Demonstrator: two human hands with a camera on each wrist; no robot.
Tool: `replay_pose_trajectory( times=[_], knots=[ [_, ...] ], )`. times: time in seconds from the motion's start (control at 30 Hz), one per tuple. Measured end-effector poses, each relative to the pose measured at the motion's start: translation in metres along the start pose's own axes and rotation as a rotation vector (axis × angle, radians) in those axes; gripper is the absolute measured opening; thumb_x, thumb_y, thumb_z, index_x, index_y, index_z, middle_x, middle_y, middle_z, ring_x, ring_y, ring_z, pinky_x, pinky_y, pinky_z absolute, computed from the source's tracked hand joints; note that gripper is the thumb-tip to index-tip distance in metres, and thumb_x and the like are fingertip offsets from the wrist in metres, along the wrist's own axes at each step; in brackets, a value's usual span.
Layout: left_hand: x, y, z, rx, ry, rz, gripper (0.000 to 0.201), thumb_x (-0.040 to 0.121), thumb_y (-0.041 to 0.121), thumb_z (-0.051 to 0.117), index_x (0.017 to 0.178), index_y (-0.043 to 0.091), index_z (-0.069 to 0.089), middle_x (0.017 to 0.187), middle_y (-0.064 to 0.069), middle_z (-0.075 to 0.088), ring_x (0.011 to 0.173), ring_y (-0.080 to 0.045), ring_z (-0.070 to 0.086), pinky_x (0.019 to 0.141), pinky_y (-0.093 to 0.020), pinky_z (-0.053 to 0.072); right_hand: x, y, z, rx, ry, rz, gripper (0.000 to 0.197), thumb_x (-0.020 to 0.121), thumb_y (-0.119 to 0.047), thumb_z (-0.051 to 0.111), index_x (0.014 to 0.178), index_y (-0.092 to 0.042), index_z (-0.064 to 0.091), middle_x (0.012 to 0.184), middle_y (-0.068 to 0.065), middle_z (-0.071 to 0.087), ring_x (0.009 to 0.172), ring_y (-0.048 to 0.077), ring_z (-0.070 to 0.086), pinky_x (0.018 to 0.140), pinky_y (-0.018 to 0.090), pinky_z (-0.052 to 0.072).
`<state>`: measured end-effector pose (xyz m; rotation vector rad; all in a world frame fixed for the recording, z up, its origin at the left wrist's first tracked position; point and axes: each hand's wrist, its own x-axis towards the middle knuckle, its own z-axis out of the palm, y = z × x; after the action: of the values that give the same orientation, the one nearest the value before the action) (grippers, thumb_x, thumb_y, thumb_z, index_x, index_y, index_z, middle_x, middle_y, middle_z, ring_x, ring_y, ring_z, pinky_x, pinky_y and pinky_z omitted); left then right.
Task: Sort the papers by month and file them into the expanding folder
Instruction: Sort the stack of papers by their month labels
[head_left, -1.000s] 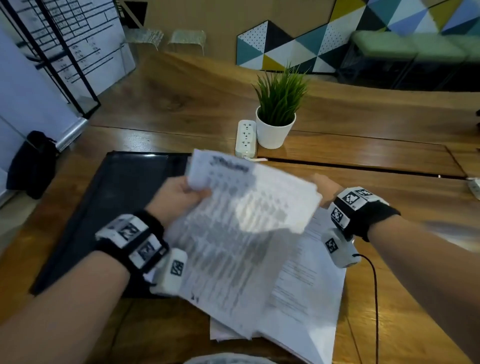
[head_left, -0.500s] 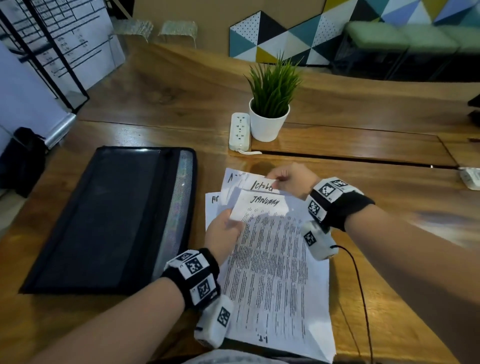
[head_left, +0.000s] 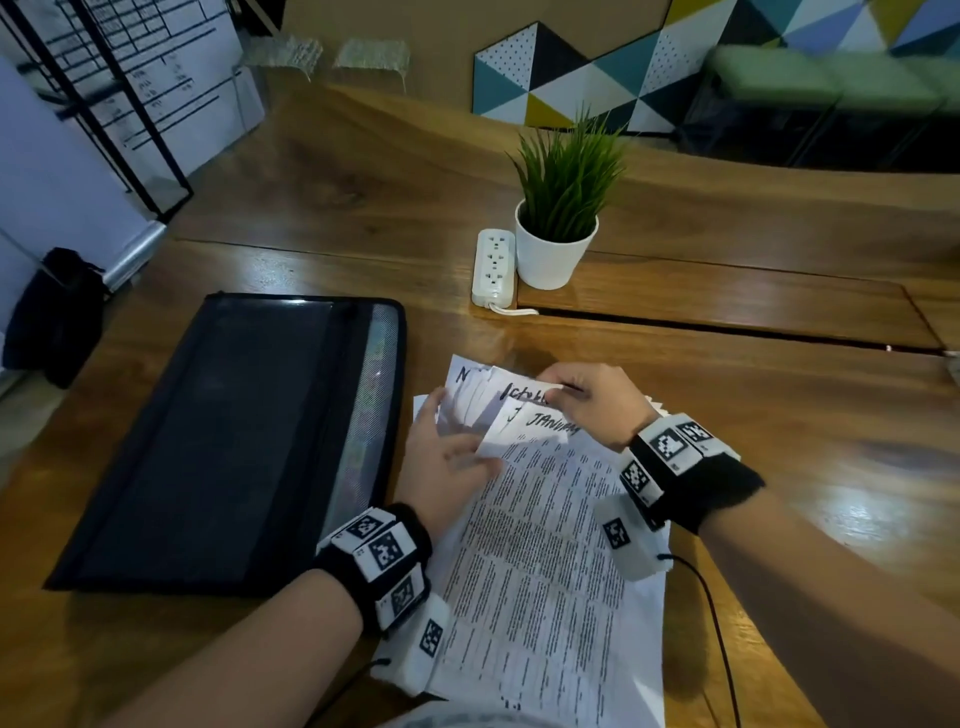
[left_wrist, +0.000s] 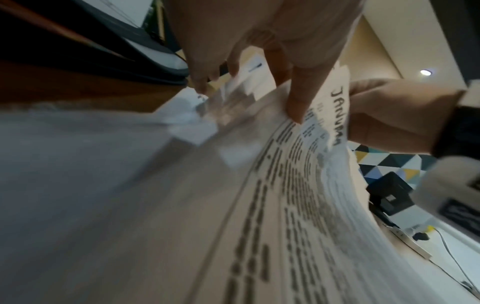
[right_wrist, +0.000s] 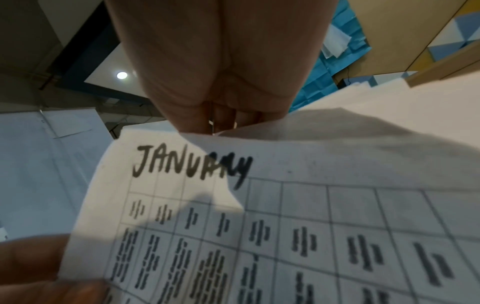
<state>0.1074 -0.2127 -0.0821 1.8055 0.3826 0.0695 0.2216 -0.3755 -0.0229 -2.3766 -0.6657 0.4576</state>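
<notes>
The stack of papers (head_left: 550, 587) lies on the wooden table (head_left: 779, 415) at the lower centre of the head view, its upper edge fanned out so that handwritten month headings show: the top sheet (right_wrist: 285, 236), a printed grid of dark text blocks, reads "JANUARY", and behind it one reads roughly "October" and another begins with "N". The right hand (head_left: 592, 400) pinches the upper edges of the fanned sheets between thumb and curled fingers, while the left hand (head_left: 441, 467) holds the top sheet's upper left corner, thumb on top and fingers reaching under the sheets behind; the left wrist view shows its fingers (left_wrist: 298, 98) pressed along that edge. Just left of the stack, at centre left of the frame, the black expanding folder (head_left: 223, 441) lies flat with its mesh edge toward the papers, apart from both hands. Beyond the stack, toward upper centre, a white power strip (head_left: 493, 267) sits touching or just beside a white pot with a green plant (head_left: 561, 218). A dark bag (head_left: 52, 317) rests on the floor at the far left. Compared with half a second ago, the left hand has slid up and left along the sheets, spreading the fan wider, and the right hand keeps its pinch at the top edge.
</notes>
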Motion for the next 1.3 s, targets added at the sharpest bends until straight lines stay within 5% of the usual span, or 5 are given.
replay_pose_trajectory(
  times=[0.43,0.83,1.03,1.2,1.3],
  knots=[
    [0.01,-0.002,-0.01,-0.16,-0.084,-0.172,0.023,0.073,-0.005,0.073,0.083,0.016,0.073,0.095,0.0,0.058,0.082,-0.008,0.06,0.061,-0.007,0.048,-0.021,0.016,0.013,0.16,-0.092,-0.078,0.03,0.076,-0.055,0.062,0.099,-0.038,0.05,0.111,-0.013,0.059,0.102,0.008,0.058,0.086,0.031,0.05],
    [0.011,0.004,-0.014,-0.264,-0.131,-0.172,0.025,0.095,0.023,0.052,0.093,0.004,0.069,0.097,-0.008,0.068,0.087,-0.011,0.065,0.07,-0.013,0.049,-0.027,0.017,0.028,-0.124,0.003,-0.157,0.029,0.084,-0.024,0.067,0.114,-0.024,0.067,0.14,0.004,0.044,0.129,0.019,0.037,0.108,0.026,0.024],
    [0.026,-0.004,-0.022,-0.113,-0.049,-0.194,0.05,0.083,-0.001,0.065,0.117,0.028,0.043,0.099,-0.003,0.069,0.09,-0.015,0.067,0.074,-0.027,0.054,-0.049,0.023,0.036,-0.134,-0.054,-0.22,0.011,0.076,-0.004,0.07,0.08,-0.015,0.067,0.136,0.012,0.05,0.128,0.028,0.045,0.095,0.045,0.049],
    [0.029,0.007,-0.028,-0.122,-0.175,-0.156,0.031,0.077,-0.001,0.073,0.107,0.0,0.067,0.094,-0.008,0.073,0.085,-0.019,0.07,0.072,-0.028,0.058,-0.049,0.026,0.029,-0.177,0.058,-0.238,0.009,0.077,-0.012,0.073,0.085,-0.016,0.071,0.153,0.006,0.019,0.137,0.015,0.016,0.112,0.029,0.015],
    [0.032,0.005,-0.026,-0.108,-0.159,-0.165,0.022,0.081,0.011,0.072,0.092,-0.007,0.069,0.083,-0.017,0.071,0.073,-0.025,0.066,0.068,-0.031,0.054,-0.046,0.025,0.025,-0.08,0.028,-0.237,0.009,0.078,-0.01,0.072,0.085,-0.015,0.072,0.14,0.007,0.045,0.118,0.013,0.049,0.1,0.032,0.041]
  ],
)
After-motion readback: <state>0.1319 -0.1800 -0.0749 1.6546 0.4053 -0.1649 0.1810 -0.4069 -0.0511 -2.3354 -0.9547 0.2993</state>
